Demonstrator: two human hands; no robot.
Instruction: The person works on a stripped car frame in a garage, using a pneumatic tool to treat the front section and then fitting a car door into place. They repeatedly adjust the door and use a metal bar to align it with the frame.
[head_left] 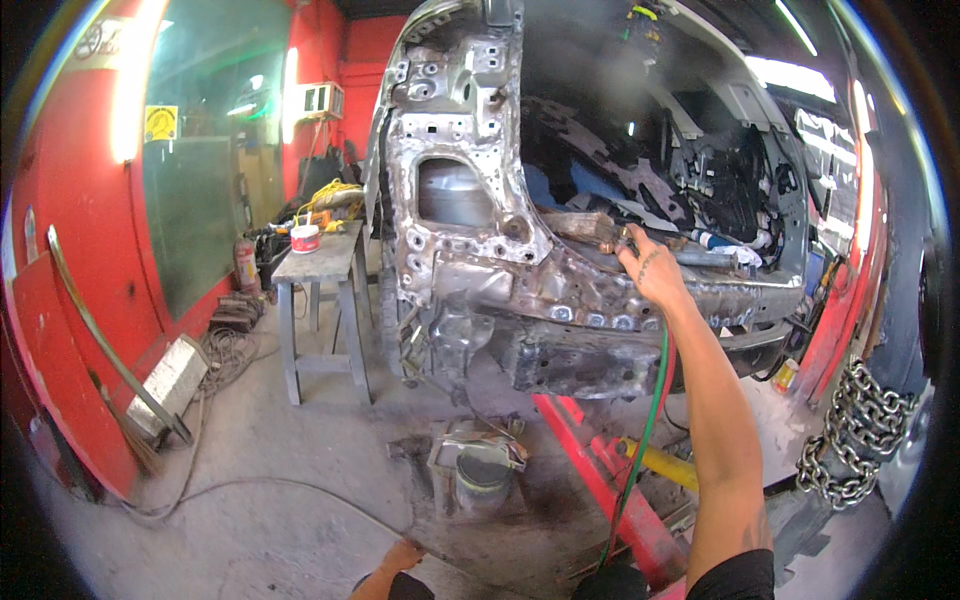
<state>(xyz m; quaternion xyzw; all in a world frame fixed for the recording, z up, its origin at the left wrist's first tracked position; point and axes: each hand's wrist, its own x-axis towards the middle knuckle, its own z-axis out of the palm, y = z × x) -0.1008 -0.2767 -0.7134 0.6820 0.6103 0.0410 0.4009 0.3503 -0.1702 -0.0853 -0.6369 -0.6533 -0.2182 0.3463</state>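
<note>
Bare hands (648, 265), scorched steel car body (540, 290) (rust-flecked), slender green hose (661, 372)

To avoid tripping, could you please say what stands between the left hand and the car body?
In the head view, a dark bucket and clutter stand between the left hand and the car body.

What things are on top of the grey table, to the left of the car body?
On the grey table, a white-and-red tub stands in front; farther back, a yellow cable lies among clutter. Anything beneath the clutter is covered from view.
</note>
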